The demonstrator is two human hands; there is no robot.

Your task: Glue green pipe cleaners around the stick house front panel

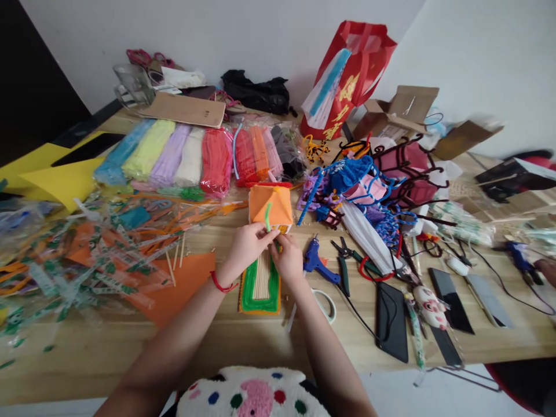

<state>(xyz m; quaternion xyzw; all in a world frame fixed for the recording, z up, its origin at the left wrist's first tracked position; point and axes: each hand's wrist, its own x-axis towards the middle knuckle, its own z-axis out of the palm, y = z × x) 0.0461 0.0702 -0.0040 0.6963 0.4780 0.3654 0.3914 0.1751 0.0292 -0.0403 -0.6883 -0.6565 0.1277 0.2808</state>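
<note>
Nearest the camera: white plush cushion [252, 394] with coloured dots, at the table edge [108, 359], both forearms passing over it

Step in hand, judged: fixing a green pipe cleaner [268, 217] to the small orange-roofed paper house [270, 207]. Left hand [246, 246], red cord at the wrist, fingers closed narrow on the pipe cleaner's lower end. Right hand [287, 259] just beside it at the house base, fingers curled; whether pinching anything cannot be told. House standing on the far end of the stick mat with green border [260, 281], mid-table, directly ahead

Next move, judged: bend or press the pipe cleaner against the roof while steadying the house with the right hand; light grip needed, paper walls likely to crush

Surroundings: blue glue gun [316, 260] just right of the right hand, pliers [343, 260] and scissors [324, 301] near. Orange paper sheet [182, 284] and clear wrappers [65, 260] at left. Packs of pipe cleaners [191, 153] behind the house. Glue gun cord and loose sticks close to the work area, liable to snag a wrist
</note>
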